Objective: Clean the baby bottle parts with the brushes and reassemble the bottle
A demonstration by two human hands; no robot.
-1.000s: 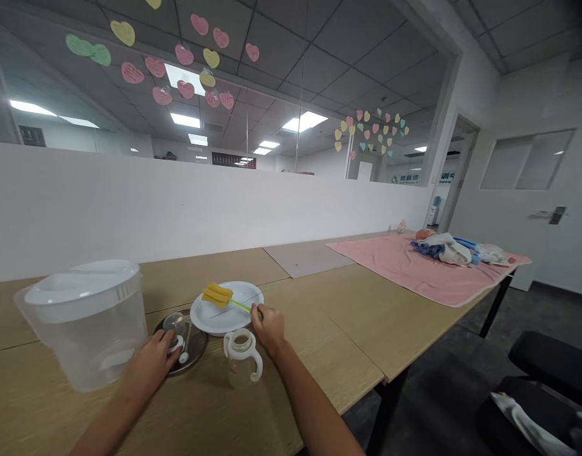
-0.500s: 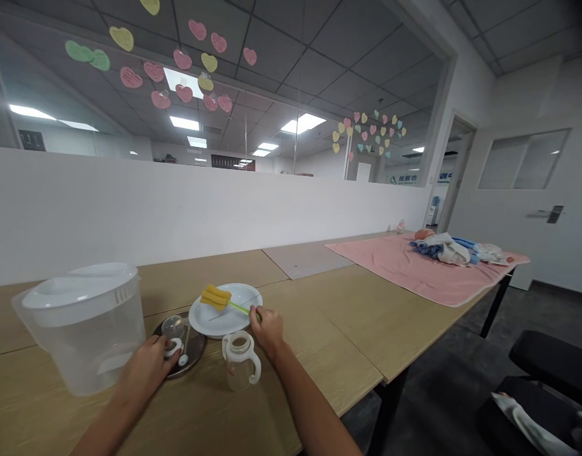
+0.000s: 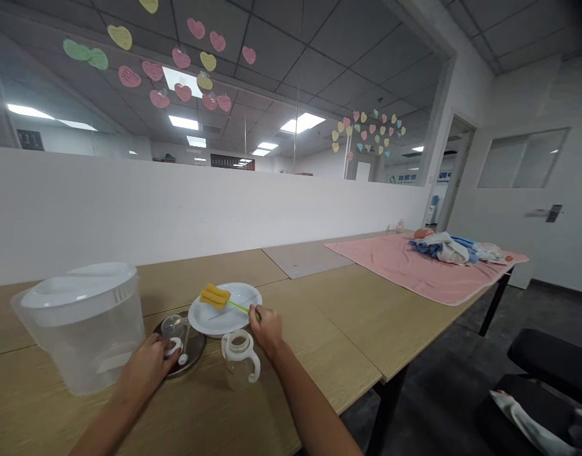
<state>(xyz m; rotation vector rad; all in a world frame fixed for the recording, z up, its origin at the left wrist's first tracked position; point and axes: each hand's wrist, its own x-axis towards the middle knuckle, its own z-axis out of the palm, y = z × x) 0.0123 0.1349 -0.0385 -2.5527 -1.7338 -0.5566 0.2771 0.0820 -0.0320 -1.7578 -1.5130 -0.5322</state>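
Note:
My right hand (image 3: 266, 328) is closed round the green handle of a sponge bottle brush (image 3: 215, 296). The brush's yellow sponge head lies over the left side of a white plate (image 3: 240, 292). At the near side of a round metal tray (image 3: 196, 349), my left hand (image 3: 148, 362) has its fingers closed on a white bottle ring (image 3: 175, 346). Also on this tray are a clear dome-shaped cap (image 3: 172, 327) and a thin straw-like piece with a white round end (image 3: 183, 359). A clear baby bottle (image 3: 240, 361) with white handles stands uncapped between my forearms, apart from both hands.
A big translucent lidded bucket (image 3: 84, 342) stands left of the tray. Farther right, a pink cloth (image 3: 390, 266) covers the table, with a pile of clothes (image 3: 445, 248) on it. A black chair (image 3: 537, 392) is beyond the table's right edge.

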